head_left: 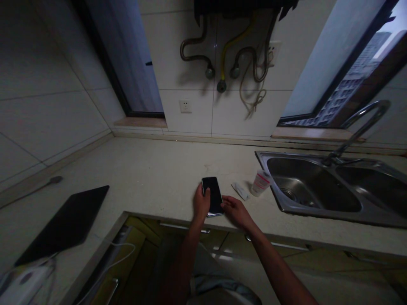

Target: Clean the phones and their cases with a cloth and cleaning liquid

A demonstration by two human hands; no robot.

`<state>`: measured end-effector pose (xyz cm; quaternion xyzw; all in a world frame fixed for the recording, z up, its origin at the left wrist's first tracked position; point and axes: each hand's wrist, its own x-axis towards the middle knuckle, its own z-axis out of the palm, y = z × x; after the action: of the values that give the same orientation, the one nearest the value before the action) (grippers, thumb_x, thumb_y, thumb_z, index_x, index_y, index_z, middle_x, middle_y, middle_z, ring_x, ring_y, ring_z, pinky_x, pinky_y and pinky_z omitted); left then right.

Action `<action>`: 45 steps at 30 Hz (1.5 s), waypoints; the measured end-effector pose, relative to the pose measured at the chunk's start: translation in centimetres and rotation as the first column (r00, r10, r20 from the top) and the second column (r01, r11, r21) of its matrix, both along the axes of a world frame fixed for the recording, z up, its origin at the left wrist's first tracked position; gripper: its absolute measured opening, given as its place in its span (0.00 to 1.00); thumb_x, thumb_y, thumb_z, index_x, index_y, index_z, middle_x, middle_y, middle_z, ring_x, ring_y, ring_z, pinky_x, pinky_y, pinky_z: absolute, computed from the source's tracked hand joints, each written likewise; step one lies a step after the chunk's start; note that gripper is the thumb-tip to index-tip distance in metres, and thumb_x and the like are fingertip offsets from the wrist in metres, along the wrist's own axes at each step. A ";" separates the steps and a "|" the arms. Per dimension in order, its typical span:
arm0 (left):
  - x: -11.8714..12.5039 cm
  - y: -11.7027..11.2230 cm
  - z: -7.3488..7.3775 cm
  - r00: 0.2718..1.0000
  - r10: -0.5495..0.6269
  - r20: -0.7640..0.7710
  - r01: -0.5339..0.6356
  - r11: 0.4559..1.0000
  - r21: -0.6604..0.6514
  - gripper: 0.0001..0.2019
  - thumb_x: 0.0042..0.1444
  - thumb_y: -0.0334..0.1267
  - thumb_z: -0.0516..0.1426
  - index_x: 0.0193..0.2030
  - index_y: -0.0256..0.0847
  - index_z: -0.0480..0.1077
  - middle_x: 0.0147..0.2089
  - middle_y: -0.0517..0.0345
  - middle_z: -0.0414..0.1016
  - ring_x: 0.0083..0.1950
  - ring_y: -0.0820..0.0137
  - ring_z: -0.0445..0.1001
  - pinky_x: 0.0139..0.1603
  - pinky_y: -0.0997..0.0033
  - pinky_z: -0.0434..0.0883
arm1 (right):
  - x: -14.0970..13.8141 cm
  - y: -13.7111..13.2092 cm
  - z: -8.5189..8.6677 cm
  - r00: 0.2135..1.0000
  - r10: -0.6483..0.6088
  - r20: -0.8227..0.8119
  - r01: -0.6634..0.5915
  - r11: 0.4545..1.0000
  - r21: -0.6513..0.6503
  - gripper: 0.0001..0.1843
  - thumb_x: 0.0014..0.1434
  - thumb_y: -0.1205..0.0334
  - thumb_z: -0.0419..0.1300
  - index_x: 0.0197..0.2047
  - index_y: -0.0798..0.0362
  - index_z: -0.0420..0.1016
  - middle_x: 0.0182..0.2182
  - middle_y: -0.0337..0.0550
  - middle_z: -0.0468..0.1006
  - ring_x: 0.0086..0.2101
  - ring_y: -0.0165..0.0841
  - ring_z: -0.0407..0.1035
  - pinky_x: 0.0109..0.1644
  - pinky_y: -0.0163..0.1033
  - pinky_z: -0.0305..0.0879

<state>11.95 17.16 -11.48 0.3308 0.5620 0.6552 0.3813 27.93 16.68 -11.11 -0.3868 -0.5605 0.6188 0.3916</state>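
A black smartphone [213,194] with a dark screen lies on the pale countertop [152,173] near its front edge. My left hand [201,204] grips the phone's left side, thumb resting on the screen. My right hand [234,210] touches the phone's lower right edge with curled fingers. A small flat packet [240,191] and a white plastic cup [260,183] with red print sit just right of the phone.
A steel double sink [321,186] with a curved faucet [359,129] fills the right. A black flat board [68,220] lies at left, with a white device and cable [28,275] at lower left. Hoses [235,59] hang on the tiled wall above a socket [185,106].
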 end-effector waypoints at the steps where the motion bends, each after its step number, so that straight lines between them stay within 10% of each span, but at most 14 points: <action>1: -0.3 0.0 0.0 0.987 0.005 -0.161 -0.010 0.999 -0.032 0.20 0.56 0.43 0.60 0.55 0.41 0.71 0.55 0.47 0.76 0.57 0.60 0.73 0.58 0.63 0.68 | -0.1 0.1 -0.1 0.998 0.009 0.065 -0.012 0.999 0.040 0.20 0.51 0.52 0.65 0.45 0.54 0.80 0.36 0.45 0.83 0.38 0.40 0.75 0.46 0.44 0.69; 7: -1.6 0.0 0.6 0.674 -0.038 -0.738 -0.135 0.976 -0.173 0.25 0.64 0.43 0.50 0.64 0.31 0.64 0.63 0.36 0.69 0.64 0.57 0.69 0.64 0.58 0.64 | -1.6 0.3 0.2 0.920 -0.065 0.387 -0.038 0.967 0.251 0.16 0.56 0.56 0.57 0.41 0.56 0.81 0.31 0.43 0.81 0.31 0.36 0.72 0.36 0.36 0.65; 18: -2.2 0.8 1.2 0.308 -0.098 -0.946 -0.272 0.944 -0.186 0.32 0.65 0.49 0.49 0.64 0.20 0.60 0.55 0.31 0.72 0.56 0.52 0.71 0.57 0.56 0.67 | -3.8 1.9 2.2 0.739 -0.111 0.664 -0.207 0.901 0.381 0.13 0.61 0.62 0.55 0.33 0.54 0.80 0.31 0.47 0.80 0.34 0.36 0.72 0.38 0.36 0.59; 32: -2.8 0.9 -0.1 0.292 -0.108 -0.950 -0.235 0.955 -0.181 0.26 0.63 0.47 0.53 0.61 0.29 0.64 0.54 0.37 0.71 0.56 0.53 0.69 0.58 0.56 0.65 | -4.0 0.2 4.4 0.442 -0.079 0.893 -0.414 0.866 0.281 0.17 0.68 0.53 0.53 0.47 0.56 0.76 0.40 0.54 0.77 0.39 0.40 0.73 0.39 0.38 0.58; 40: -2.8 0.7 -0.2 0.317 -0.084 -0.945 -0.202 0.967 -0.154 0.25 0.62 0.46 0.54 0.60 0.28 0.66 0.53 0.37 0.72 0.56 0.52 0.68 0.59 0.54 0.65 | -3.5 -0.2 4.3 0.499 -0.068 0.864 -0.409 0.861 0.304 0.15 0.67 0.55 0.55 0.48 0.57 0.75 0.40 0.52 0.77 0.40 0.39 0.72 0.40 0.37 0.58; 45: -3.8 0.6 -0.7 0.521 0.022 -0.853 -0.148 0.987 -0.066 0.19 0.61 0.41 0.55 0.55 0.34 0.69 0.52 0.42 0.73 0.52 0.58 0.71 0.57 0.56 0.68 | -2.3 -0.1 3.9 0.667 -0.068 0.742 -0.352 0.849 0.395 0.15 0.67 0.55 0.55 0.45 0.55 0.77 0.35 0.47 0.77 0.37 0.36 0.71 0.41 0.36 0.61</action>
<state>8.16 17.71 -12.17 0.5544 0.7333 0.3907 0.0475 25.58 16.59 -7.25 -0.4371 -0.8406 0.2710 0.1698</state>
